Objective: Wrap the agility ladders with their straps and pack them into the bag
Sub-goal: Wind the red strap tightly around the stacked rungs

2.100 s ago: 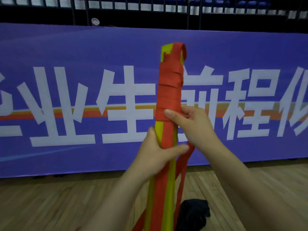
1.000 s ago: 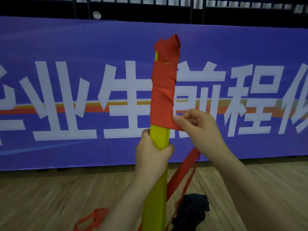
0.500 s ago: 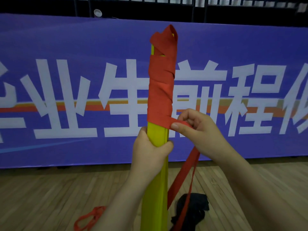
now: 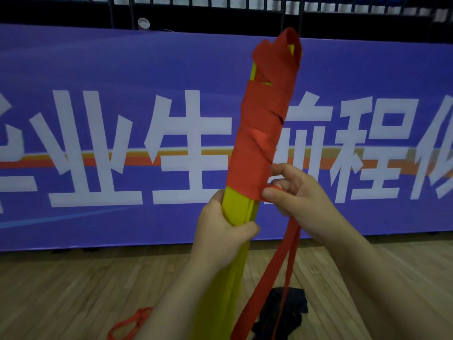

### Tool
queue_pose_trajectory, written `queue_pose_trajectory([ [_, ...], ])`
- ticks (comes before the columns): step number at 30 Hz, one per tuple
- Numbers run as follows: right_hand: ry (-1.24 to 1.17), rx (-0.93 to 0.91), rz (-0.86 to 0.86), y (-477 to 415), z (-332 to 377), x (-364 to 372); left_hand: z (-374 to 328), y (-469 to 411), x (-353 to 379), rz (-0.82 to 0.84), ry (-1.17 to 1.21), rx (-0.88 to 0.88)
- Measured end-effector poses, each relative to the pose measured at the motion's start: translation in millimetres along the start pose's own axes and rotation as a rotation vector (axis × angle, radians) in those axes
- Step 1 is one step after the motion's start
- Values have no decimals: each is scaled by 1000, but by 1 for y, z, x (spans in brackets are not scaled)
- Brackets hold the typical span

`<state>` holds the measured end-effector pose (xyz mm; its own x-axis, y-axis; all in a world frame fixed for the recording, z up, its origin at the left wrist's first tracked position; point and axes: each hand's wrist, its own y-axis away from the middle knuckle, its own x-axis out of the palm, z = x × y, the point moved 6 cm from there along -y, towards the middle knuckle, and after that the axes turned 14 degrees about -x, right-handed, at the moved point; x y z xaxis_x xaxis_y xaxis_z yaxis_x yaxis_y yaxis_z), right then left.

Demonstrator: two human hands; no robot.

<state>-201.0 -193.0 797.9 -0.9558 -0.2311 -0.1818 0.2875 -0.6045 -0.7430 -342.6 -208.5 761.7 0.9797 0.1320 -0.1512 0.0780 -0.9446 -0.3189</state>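
Ladder bundle (image 4: 239,208) now leans further right, gripped by left hand (image 4: 220,231) below the wrap; right hand (image 4: 297,201) pinches red strap (image 4: 257,143) at the wrap's lower edge — keep tension, overlap each turn

A purple banner (image 4: 98,69) is stretched across the view from 9 to 3 o'clock. Large white characters (image 4: 188,148) are printed on it, and an orange and yellow stripe (image 4: 81,159) is run through them. A black railing (image 4: 220,11) is seen above at 12 o'clock, with a small pale round object (image 4: 143,22) set against it at 11 o'clock. A wooden floor (image 4: 73,290) is laid along the bottom, from 7 to 5 o'clock.
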Motion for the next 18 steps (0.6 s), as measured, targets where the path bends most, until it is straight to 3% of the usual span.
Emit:
queue_pose_trajectory([
  [2, -152, 29, 69, -2, -2, 8, -4, -1, 3, 36, 57, -6],
  [4, -208, 19, 33, -3, -1, 7, -8, -1, 1, -25, 44, 5],
  [8, -67, -1, -66, 1, 1, -3, -5, -2, -7, -184, -57, -8],
  [12, -76, 37, -31, 1, -6, -1, -1, 2, -6, -125, -47, 16],
  [14, -86, 27, 10, 0, -8, 2, -2, 1, 1, 87, 41, 8],
  [18, -155, 4, 208, 3, -6, 16, -1, 9, 26, 768, 403, -199],
])
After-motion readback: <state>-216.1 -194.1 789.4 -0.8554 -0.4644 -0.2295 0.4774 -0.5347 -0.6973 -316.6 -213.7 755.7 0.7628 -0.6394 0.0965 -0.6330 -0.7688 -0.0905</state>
